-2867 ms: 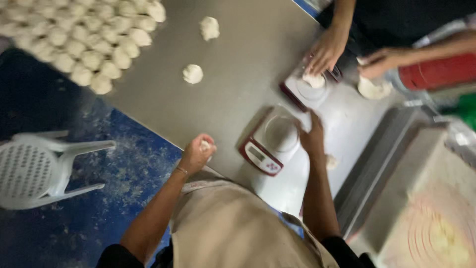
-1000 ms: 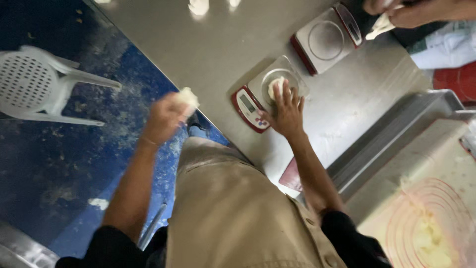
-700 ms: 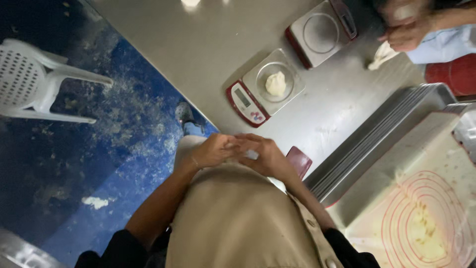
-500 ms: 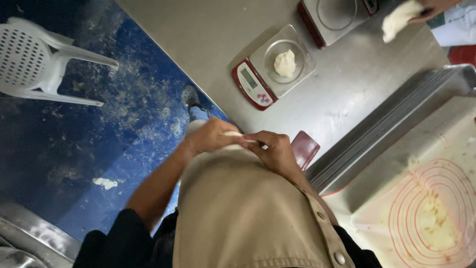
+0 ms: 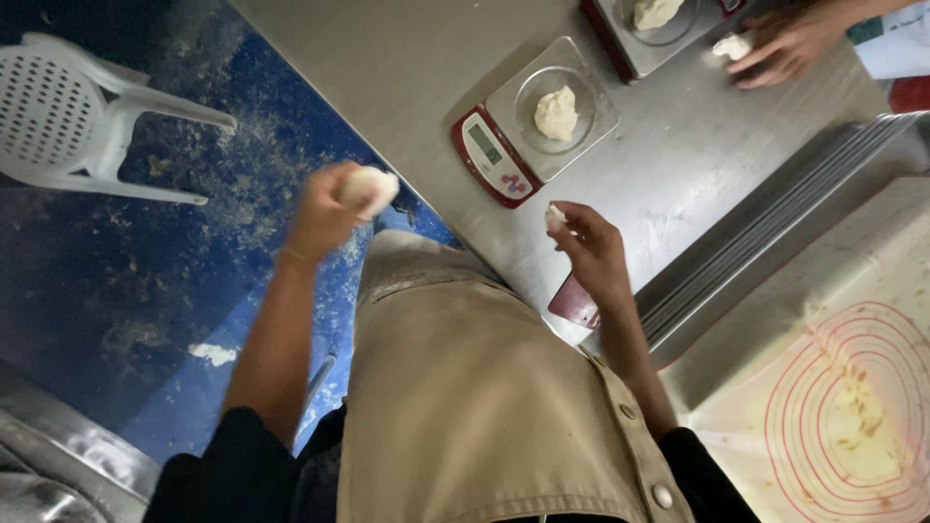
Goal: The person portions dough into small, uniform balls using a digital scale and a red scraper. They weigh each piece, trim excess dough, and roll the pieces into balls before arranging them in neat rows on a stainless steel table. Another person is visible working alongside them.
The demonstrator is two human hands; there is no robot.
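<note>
Closed around a rounded lump of dough (image 5: 370,186), left hand (image 5: 323,209), raised off the surface's edge above the blue floor (image 5: 145,291); fingers wrapped tight on the lump. Pinched between thumb and fingertips of the right hand (image 5: 593,254), a small scrap of dough (image 5: 554,215), held just above the steel surface (image 5: 387,58) and near the front corner of the nearer scale (image 5: 504,160).

On that scale's clear round pan, a pale portion of dough (image 5: 556,111), untouched by either hand. Judged from this: portioning by weight, mid-correction, with the scrap either just taken off or ready to go on. Called for here: a glance at the readout, then a light touch over the pan so as not to press it down.

Signs and packaging: none to speak of. Only a small grey display window with red buttons beside it on the scale's red front. Farther back, a second scale (image 5: 620,39) of the same red-edged kind, carrying another lump (image 5: 657,12); beside it a co-worker's hand (image 5: 787,44) next to a bit of dough (image 5: 731,46). To the right, a stack of metal trays (image 5: 775,232), then a pale baking mat (image 5: 852,407) printed with red concentric rings. At the surface's near edge, a small dark red object (image 5: 573,302), kind unclear. Far left, a white perforated plastic chair (image 5: 68,116).
</note>
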